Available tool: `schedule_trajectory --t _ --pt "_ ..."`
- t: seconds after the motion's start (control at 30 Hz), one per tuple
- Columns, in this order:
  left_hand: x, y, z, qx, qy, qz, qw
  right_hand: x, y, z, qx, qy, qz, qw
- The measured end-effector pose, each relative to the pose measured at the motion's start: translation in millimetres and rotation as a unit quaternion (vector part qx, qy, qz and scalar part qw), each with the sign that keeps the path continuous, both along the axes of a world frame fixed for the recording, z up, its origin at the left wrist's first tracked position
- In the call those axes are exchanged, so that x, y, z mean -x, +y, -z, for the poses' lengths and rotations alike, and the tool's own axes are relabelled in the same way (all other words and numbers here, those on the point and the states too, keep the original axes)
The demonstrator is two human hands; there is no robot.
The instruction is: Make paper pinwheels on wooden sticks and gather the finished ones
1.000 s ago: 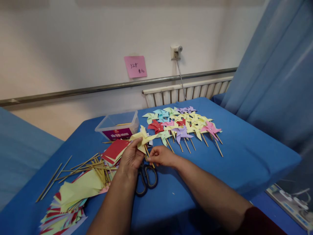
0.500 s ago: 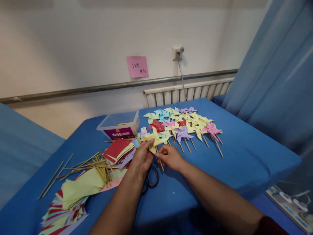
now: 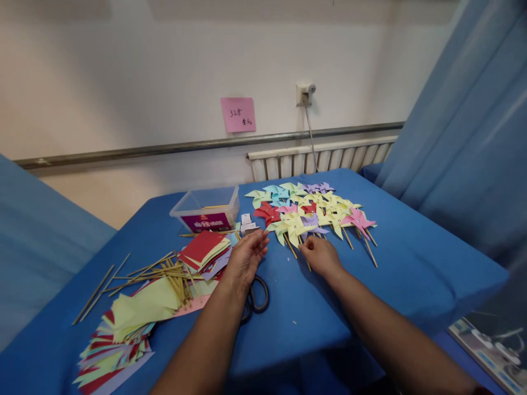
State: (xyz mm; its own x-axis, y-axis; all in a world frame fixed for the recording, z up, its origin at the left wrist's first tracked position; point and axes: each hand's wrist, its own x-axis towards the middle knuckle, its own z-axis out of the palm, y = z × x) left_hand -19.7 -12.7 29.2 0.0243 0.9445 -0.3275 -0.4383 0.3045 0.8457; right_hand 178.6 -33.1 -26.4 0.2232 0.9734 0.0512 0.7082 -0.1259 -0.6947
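Note:
A pale yellow paper pinwheel [image 3: 293,227] sits at the near edge of the group of finished pinwheels [image 3: 329,203]. My right hand [image 3: 322,254] is closed around its thin stick, below the paper blades. My left hand [image 3: 248,253] holds nothing; its fingers are loosely curved and apart, in front of small white boxes [image 3: 247,224]. Black-handled scissors [image 3: 260,295] lie beside my left wrist, partly covered by it. To the left are a stack of coloured paper squares [image 3: 202,247] and a pile of thin sticks [image 3: 175,280].
A clear plastic box [image 3: 206,200] with a purple label stands at the back. Fanned coloured paper [image 3: 119,348] lies at the near left of the blue-covered table [image 3: 395,285]. Behind are a radiator [image 3: 288,164] and a metal rail; a blue curtain [image 3: 453,137] hangs at right.
My right hand has carried the yellow pinwheel rightward to the group of pinwheels. My left hand has let go of its paper and stays on the left. The view has shifted slightly.

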Motion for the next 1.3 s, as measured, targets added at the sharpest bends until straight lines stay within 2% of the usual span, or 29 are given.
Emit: schedule_trajectory --t 0.17,0.37,0.47,0.57,0.67,0.73,0.83,0.93,1.07,1.1,1.17,1.23,1.27,1.3 --pt "0.5 -1.3 -3.2 0.001 -0.011 0.0 1.0 4.5 -0.7 -4.9 0.025 -0.078 -0.001 0.997" --pt "1.7 -1.3 -3.5 -0.013 -0.01 0.005 1.0 6.9 -2.6 -3.2 0.03 -0.112 0.0 0.993" --pt "3.4 -0.8 -3.6 -0.017 -0.012 0.01 1.0 4.8 -7.4 -3.5 0.015 -0.112 0.004 0.994" --pt "5.8 0.1 -3.3 -0.025 -0.012 0.005 1.0 7.2 -16.1 -10.1 -0.04 -0.097 0.016 0.994" --pt "5.2 1.7 -1.0 -0.052 0.005 -0.017 0.998 24.1 -21.4 -21.8 -0.123 -0.029 -0.001 0.992" --pt "2.0 2.6 2.1 -0.089 0.048 -0.045 0.994 45.9 -18.4 -27.8 -0.152 0.063 -0.028 0.986" --pt "-2.0 1.7 8.0 -0.145 0.12 -0.095 0.978 85.7 -5.4 -26.5 -0.141 0.236 -0.07 0.959" --pt "7.8 -3.5 9.5 -0.181 0.171 -0.131 0.96 113.3 6.8 -13.5 -0.14 0.313 -0.091 0.935" --pt "53.2 -8.3 -4.2 -0.195 0.338 -0.158 0.907 115.1 9.0 0.6 -0.135 0.283 -0.157 0.937" --pt "67.6 -7.0 -9.2 -0.187 0.406 -0.163 0.88 112.5 8.0 1.0 -0.138 0.28 -0.165 0.936" --pt "94.4 -1.1 -17.7 -0.159 0.559 -0.162 0.797 108.4 5.9 -1.4 -0.15 0.281 -0.175 0.932" --pt "114.1 7.9 -21.7 -0.104 0.665 -0.124 0.729 108.0 4.7 -5.7 -0.16 0.283 -0.19 0.926" --pt "120.5 12.5 -21.8 -0.081 0.688 -0.098 0.715 109.1 4.5 -7.5 -0.162 0.283 -0.201 0.924" --pt "124.7 16.7 -21.0 -0.071 0.688 -0.078 0.718 110.6 4.5 -8.8 -0.161 0.282 -0.211 0.922"
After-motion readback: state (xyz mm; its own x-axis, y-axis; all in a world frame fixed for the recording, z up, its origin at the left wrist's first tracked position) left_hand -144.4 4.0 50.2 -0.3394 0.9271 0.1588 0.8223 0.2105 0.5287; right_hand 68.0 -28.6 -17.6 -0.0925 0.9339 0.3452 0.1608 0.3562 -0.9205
